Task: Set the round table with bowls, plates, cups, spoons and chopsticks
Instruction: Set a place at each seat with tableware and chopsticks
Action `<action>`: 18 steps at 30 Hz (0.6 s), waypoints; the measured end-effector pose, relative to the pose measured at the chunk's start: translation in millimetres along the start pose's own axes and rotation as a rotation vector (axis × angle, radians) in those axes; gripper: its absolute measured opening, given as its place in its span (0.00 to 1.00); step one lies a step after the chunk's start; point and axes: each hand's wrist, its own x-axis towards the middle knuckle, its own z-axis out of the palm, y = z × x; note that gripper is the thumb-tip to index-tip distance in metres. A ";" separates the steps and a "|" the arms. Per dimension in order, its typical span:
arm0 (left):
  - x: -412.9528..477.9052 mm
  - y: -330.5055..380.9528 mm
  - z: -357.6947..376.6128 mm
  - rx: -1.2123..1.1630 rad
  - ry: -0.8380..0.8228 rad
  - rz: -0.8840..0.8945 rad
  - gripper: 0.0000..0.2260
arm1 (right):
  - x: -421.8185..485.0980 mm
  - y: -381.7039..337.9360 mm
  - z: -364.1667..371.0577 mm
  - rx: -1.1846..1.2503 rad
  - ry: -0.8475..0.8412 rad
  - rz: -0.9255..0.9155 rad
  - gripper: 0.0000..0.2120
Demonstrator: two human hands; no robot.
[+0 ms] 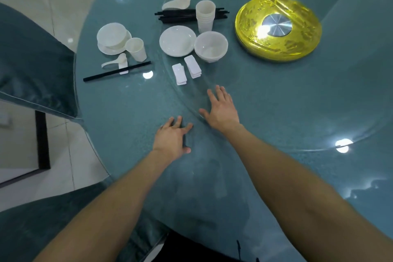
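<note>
Left hand (172, 136) spread on the table (119, 112); right hand (221, 108) flat on the turntable (319, 112) (both grips empty).

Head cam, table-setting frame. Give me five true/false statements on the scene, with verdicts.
1. The left hand and right hand hold nothing. True.
2. The cup stack lies on its side. False: it stands upright, in front of the chopstick bundle.
3. At the set place on the left, a bowl sits on a plate. True.
4. The chopsticks at that place lie in the bowl. False: they lie on the table, propped on a white rest.
5. A gold disc with a silver centre lies on the table. True.
</note>
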 end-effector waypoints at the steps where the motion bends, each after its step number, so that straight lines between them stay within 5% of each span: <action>1: 0.0 0.4 -0.5 -0.002 0.003 0.000 0.44 | -0.4 2.5 0.9 0.005 0.000 -0.003 0.40; 18: -1.4 3.6 -6.7 0.009 -0.033 -0.029 0.46 | -50.1 52.6 -8.5 0.068 0.101 0.003 0.38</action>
